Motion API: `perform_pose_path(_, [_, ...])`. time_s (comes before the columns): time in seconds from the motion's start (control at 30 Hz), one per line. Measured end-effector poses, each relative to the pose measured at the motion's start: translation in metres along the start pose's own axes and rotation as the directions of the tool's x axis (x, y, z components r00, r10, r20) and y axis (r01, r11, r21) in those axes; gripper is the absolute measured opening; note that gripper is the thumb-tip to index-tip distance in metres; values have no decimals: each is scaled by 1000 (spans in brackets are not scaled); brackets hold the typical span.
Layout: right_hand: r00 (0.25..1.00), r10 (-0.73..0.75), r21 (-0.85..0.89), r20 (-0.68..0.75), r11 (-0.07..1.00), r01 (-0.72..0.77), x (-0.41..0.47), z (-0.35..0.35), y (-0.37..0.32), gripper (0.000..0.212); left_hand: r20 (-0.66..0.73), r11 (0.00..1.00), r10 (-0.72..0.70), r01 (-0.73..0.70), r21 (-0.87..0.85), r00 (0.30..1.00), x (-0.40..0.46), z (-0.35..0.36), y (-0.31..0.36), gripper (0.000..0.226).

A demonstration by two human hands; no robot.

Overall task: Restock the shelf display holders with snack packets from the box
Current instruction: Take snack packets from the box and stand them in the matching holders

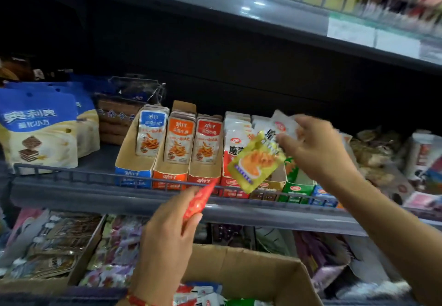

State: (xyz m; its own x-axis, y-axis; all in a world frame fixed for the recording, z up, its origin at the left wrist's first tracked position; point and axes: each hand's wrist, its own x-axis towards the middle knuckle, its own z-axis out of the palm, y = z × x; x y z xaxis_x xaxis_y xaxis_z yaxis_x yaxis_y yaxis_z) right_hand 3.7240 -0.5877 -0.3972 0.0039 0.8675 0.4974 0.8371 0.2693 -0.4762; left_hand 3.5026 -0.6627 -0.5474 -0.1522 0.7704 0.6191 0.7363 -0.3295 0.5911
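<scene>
My right hand (315,148) grips a yellow snack packet (256,162) by its top corner, tilted in front of the red and brown display holders (265,187) on the middle shelf. A white packet (283,124) shows just behind its fingers. My left hand (167,234) is closed on a red snack packet (199,199), raised just below the shelf rail. The cardboard box (251,267) sits at the bottom with red and white packets inside. Blue, orange and red holders (169,176) stand in a row, each with upright packets.
A dark wire rail (83,174) runs along the shelf front. Large blue biscuit bags (38,128) stand at the left. A green holder (296,189) and mixed packs lie to the right. The lower shelf holds trays of packets (59,246). An upper shelf edge (263,16) overhangs.
</scene>
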Motion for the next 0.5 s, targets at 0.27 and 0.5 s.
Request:
perform_pose_path(0.27, [992,-13,-35,-128,999,9,54,-11,53,17,88,750,-498,480,-456,862,7,3,8,26])
perform_pose_path(0.5, [972,-22,-176,234,982,64,86,40,73,26,336,294,-662,644,-706,670,20,5,3,14])
